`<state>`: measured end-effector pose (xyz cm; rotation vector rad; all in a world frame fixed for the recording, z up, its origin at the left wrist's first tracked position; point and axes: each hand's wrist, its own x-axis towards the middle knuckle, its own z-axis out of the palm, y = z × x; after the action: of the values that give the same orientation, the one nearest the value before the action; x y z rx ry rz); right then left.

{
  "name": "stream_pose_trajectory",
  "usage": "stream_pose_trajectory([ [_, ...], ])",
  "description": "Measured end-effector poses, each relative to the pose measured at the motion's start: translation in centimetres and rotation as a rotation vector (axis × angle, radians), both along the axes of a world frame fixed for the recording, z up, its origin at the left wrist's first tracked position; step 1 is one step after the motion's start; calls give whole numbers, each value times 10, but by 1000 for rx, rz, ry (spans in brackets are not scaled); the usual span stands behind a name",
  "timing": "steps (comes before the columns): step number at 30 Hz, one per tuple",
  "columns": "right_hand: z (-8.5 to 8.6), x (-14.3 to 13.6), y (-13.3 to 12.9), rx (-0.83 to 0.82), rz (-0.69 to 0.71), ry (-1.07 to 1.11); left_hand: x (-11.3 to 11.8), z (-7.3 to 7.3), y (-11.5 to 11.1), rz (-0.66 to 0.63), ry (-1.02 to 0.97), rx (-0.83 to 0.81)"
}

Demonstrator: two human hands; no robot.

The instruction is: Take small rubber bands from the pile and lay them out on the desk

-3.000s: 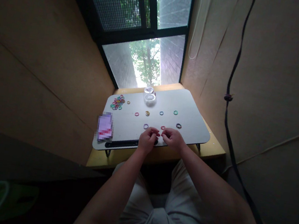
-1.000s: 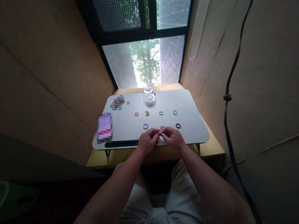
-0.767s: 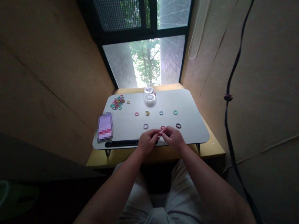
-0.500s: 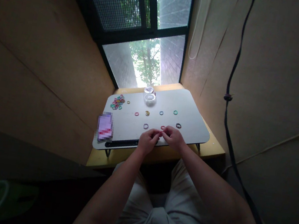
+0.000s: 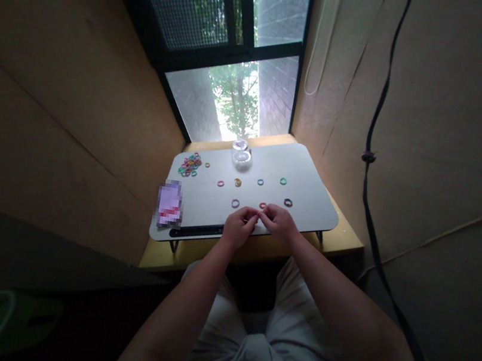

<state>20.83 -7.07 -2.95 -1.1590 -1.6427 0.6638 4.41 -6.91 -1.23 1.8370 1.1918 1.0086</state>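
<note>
My left hand (image 5: 240,225) is closed in a pinch at the near edge of the white lap table (image 5: 205,205). Fingertips of my right hand (image 5: 277,219) meet it from the right, also pinched. Between them is a small red hair tie, mostly hidden by the fingers. Just beyond lies another red hair tie (image 5: 263,205), with a purple one (image 5: 235,204) to its left and a dark one (image 5: 288,202) to its right. Farther back are a pink hair tie (image 5: 220,183), a yellow one (image 5: 237,182), a blue one (image 5: 260,181) and a green one (image 5: 283,181).
A pile of colourful hair ties (image 5: 189,164) sits at the table's back left. Clear plastic containers (image 5: 241,157) stand by the window. A blurred purple item (image 5: 169,203) lies at the left edge, near a black slot strip (image 5: 197,231). A dark cord (image 5: 363,193) hangs on the right.
The fingers have shifted slightly, and less of the red hair tie shows between them. The things on the table stay where they were.
</note>
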Motion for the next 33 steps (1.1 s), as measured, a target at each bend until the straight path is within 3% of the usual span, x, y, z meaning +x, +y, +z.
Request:
stream_pose_trajectory([
  [13, 10, -1, -4, -2, -12, -61, 1, 1, -2, 43, 26, 26],
  [33, 1, 2, 0, 34, 36, -6, 2, 2, -3, 63, 71, 40],
])
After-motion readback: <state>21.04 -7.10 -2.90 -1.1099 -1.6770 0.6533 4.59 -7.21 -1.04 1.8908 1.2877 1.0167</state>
